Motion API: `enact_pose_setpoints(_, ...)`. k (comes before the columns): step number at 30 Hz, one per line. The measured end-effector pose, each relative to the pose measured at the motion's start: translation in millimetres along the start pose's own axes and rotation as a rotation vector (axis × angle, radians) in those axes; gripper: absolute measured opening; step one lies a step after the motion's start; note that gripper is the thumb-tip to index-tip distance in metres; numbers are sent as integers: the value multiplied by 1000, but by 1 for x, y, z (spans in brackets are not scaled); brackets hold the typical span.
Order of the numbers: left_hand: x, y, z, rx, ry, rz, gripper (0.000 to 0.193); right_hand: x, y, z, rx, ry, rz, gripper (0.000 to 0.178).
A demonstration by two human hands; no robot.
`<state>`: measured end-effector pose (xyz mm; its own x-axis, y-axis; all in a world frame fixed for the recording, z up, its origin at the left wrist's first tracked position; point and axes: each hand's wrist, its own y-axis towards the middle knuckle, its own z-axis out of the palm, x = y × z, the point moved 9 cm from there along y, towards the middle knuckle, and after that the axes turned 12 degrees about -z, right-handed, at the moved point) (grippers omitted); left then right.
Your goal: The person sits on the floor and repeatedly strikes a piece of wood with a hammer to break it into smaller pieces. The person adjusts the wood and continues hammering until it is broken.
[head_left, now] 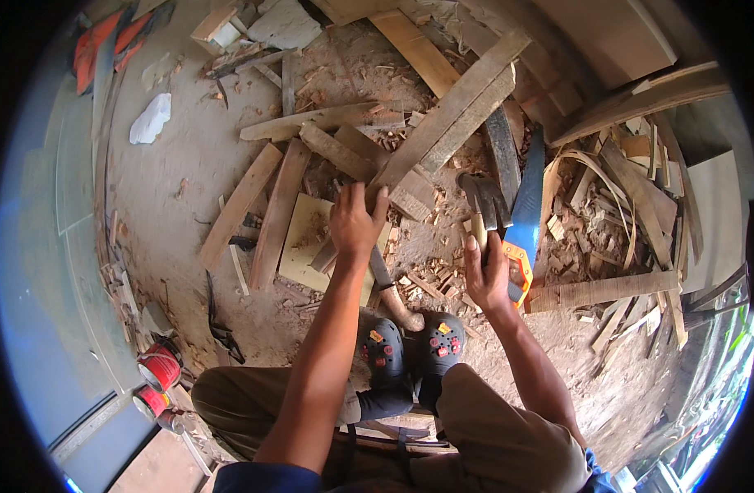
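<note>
Our left hand point(358, 220) clasps a wooden plank point(447, 115) by its near end, well in from the left edge of the dirt floor point(157, 209); our right hand point(487, 275) wraps round a claw hammer point(475, 197) beside an orange-handled handsaw point(528, 209).

Two hands point(356, 220) point(487, 275), one saw point(528, 201)
</note>
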<state>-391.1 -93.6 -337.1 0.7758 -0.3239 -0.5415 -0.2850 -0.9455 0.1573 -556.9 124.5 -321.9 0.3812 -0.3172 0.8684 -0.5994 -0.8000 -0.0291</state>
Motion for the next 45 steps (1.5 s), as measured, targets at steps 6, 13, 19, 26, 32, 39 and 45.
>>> enact_pose_setpoints(6,7,0,3,60,-37,-87,51,-2,-8,0,-40,6,-106,27)
enact_pose_setpoints(13,41,-9,7,208,25,-204,55,-2,-9,4,45,-34,-25,37)
enact_pose_setpoints(19,31,-13,4,69,183,-143,53,24,17,11,95,-89,5,40)
enact_pose_setpoints(26,51,-10,12,127,172,-238,53,130,28,-13,-1,343,-546,41)
enact_pose_setpoints(32,42,-13,16,97,83,-188,58,42,33,18,69,-340,-539,32)
enact_pose_setpoints(39,24,-10,8,67,100,-110,61,107,26,-12,-16,182,-455,28)
enact_pose_setpoints(45,16,-11,12,84,114,-83,67,4,21,3,71,114,-351,31)
